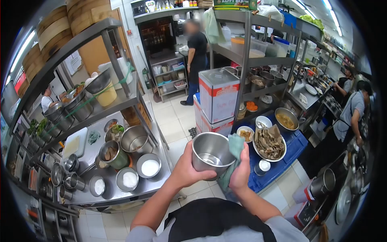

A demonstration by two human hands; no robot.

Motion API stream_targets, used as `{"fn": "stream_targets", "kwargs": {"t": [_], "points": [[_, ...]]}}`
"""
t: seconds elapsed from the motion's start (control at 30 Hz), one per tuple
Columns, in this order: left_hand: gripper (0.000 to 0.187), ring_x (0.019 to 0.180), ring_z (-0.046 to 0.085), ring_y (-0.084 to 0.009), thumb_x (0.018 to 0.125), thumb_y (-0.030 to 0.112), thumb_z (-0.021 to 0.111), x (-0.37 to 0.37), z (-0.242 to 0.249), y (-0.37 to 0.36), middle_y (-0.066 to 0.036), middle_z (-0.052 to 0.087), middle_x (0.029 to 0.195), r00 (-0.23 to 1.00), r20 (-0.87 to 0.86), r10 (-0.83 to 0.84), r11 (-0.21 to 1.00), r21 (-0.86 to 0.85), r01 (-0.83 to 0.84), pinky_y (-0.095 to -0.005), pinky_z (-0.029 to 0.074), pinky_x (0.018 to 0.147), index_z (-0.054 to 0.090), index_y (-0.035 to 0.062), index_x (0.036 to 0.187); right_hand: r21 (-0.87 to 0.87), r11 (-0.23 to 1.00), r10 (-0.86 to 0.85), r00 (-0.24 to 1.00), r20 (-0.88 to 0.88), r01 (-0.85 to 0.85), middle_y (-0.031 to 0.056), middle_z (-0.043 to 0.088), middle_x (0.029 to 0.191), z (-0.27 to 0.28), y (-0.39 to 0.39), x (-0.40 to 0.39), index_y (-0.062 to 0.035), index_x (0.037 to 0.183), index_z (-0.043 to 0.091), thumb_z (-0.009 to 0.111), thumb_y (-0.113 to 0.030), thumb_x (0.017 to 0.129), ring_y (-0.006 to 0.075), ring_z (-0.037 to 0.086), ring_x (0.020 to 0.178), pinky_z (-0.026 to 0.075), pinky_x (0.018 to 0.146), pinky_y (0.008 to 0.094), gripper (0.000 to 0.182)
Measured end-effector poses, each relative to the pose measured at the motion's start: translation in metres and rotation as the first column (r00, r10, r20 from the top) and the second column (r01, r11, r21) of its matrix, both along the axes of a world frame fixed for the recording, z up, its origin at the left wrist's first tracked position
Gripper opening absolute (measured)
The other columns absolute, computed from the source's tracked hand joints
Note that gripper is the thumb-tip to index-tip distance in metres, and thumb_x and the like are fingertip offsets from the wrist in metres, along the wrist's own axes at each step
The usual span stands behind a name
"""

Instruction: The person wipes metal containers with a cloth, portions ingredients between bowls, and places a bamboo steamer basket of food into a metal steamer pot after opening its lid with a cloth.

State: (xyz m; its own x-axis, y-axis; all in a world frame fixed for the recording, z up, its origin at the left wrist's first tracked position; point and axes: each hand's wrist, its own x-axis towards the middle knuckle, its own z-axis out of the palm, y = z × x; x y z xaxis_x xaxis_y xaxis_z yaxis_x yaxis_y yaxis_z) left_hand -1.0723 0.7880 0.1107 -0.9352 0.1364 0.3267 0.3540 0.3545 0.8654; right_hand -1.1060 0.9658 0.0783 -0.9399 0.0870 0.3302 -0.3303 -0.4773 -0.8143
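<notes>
A round stainless steel pot is held up in front of my chest, tilted so that its bare inside shows. My left hand wraps round its left side, with the thumb along the lower front. On the pot's right side my right hand grips a green cloth, pressing it against the rim and outer wall. Part of the cloth hangs down below the right hand. The far side of the pot and some fingers behind it are hidden.
At left, a steel table bears bowls of white powder and several pots. A blue surface at right carries a bowl of brown pieces. Stacked tins stand ahead. A person stands beyond; others work at right.
</notes>
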Motion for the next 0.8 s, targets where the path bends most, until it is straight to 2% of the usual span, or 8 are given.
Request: {"fn": "stream_targets", "kwargs": {"t": [0.17, 0.23, 0.3, 0.37, 0.4, 0.57, 0.63, 0.8], "points": [[0.101, 0.131, 0.044, -0.0226, 0.072, 0.051, 0.081, -0.011, -0.049, -0.011, -0.013, 0.046, 0.14, 0.92, 0.249, -0.303, 0.868, 0.47, 0.159, -0.0351, 0.036, 0.108, 0.031, 0.0013, 0.146, -0.275, 0.874, 0.474, 0.831, 0.293, -0.401, 0.0123, 0.059, 0.129, -0.004, 0.012, -0.02, -0.0005, 0.133, 0.053, 0.035, -0.042, 0.103, 0.0218, 0.054, 0.12, 0.037, 0.107, 0.0349, 0.054], [0.103, 0.129, 0.045, -0.023, 0.077, 0.062, 0.072, -0.009, -0.064, -0.013, -0.013, 0.045, 0.139, 0.753, 0.265, -0.602, 0.583, 0.791, 0.187, -0.0364, 0.036, 0.108, 0.029, 0.0003, 0.147, -0.323, 0.847, 0.523, 0.77, 0.366, -0.422, 0.0126, 0.061, 0.128, -0.008, 0.01, -0.024, -0.0011, 0.131, 0.055, 0.035, -0.041, 0.103, 0.0231, 0.057, 0.118, 0.04, 0.105, 0.0361, 0.053], [0.102, 0.128, 0.046, -0.0265, 0.081, 0.068, 0.064, -0.004, -0.069, -0.011, -0.014, 0.044, 0.141, 0.78, 0.284, -0.558, 0.624, 0.763, 0.169, -0.0399, 0.038, 0.108, 0.026, 0.0021, 0.149, -0.309, 0.838, 0.545, 0.715, 0.438, -0.449, 0.0133, 0.062, 0.125, -0.011, 0.009, -0.028, -0.0005, 0.13, 0.056, 0.037, -0.042, 0.102, 0.0235, 0.058, 0.116, 0.042, 0.104, 0.0369, 0.053], [0.094, 0.125, 0.049, -0.0288, 0.085, 0.057, 0.066, -0.003, -0.068, -0.01, -0.016, 0.045, 0.139, 0.99, 0.142, -0.007, 0.932, 0.359, -0.045, -0.0421, 0.04, 0.106, 0.024, 0.0045, 0.15, -0.293, 0.849, 0.528, 0.706, 0.471, -0.439, 0.013, 0.063, 0.124, -0.022, 0.009, -0.033, -0.0007, 0.129, 0.057, 0.037, -0.041, 0.102, 0.0237, 0.059, 0.115, 0.043, 0.103, 0.037, 0.052], [0.088, 0.12, 0.05, -0.0303, 0.086, 0.044, 0.07, 0.005, -0.055, -0.01, -0.018, 0.046, 0.136, 0.993, 0.108, 0.052, 0.928, 0.363, -0.088, -0.0433, 0.041, 0.103, 0.023, 0.0074, 0.15, -0.274, 0.861, 0.507, 0.701, 0.501, -0.427, 0.0127, 0.063, 0.122, -0.026, 0.008, -0.036, -0.001, 0.127, 0.058, 0.038, -0.041, 0.101, 0.0239, 0.06, 0.114, 0.044, 0.103, 0.0371, 0.052], [0.078, 0.124, 0.045, -0.0259, 0.081, 0.039, 0.076, 0.021, -0.047, -0.012, -0.019, 0.044, 0.137, 0.964, 0.262, -0.041, 0.958, 0.284, -0.036, -0.0393, 0.035, 0.106, 0.035, 0.0079, 0.139, -0.245, 0.838, 0.533, 0.642, 0.551, -0.487, 0.0134, 0.065, 0.12, -0.022, -0.005, -0.029, -0.004, 0.122, 0.061, 0.04, -0.039, 0.099, 0.025, 0.063, 0.109, 0.048, 0.097, 0.0382, 0.047], [0.074, 0.124, 0.043, -0.0255, 0.077, 0.042, 0.081, 0.014, -0.073, -0.005, -0.019, 0.044, 0.137, 0.988, -0.101, 0.12, 0.914, 0.398, -0.071, -0.0391, 0.035, 0.106, 0.04, 0.0093, 0.129, -0.382, 0.777, 0.619, 0.496, 0.609, -0.5, 0.0156, 0.065, 0.119, -0.018, -0.011, -0.031, -0.0044, 0.123, 0.061, 0.036, -0.04, 0.098, 0.0283, 0.064, 0.107, 0.05, 0.096, 0.042, 0.05], [0.072, 0.118, 0.05, -0.0308, 0.067, 0.041, 0.09, 0.017, -0.097, 0.004, -0.02, 0.043, 0.13, 0.899, -0.345, 0.269, 0.935, 0.317, -0.158, -0.0369, 0.048, 0.09, 0.038, 0.0066, 0.101, -0.458, 0.676, 0.725, 0.41, 0.553, -0.577, 0.0179, 0.065, 0.119, -0.054, -0.017, -0.036, -0.0008, 0.124, 0.059, 0.029, -0.038, 0.096, 0.0329, 0.064, 0.108, 0.05, 0.096, 0.0461, 0.055]]}}
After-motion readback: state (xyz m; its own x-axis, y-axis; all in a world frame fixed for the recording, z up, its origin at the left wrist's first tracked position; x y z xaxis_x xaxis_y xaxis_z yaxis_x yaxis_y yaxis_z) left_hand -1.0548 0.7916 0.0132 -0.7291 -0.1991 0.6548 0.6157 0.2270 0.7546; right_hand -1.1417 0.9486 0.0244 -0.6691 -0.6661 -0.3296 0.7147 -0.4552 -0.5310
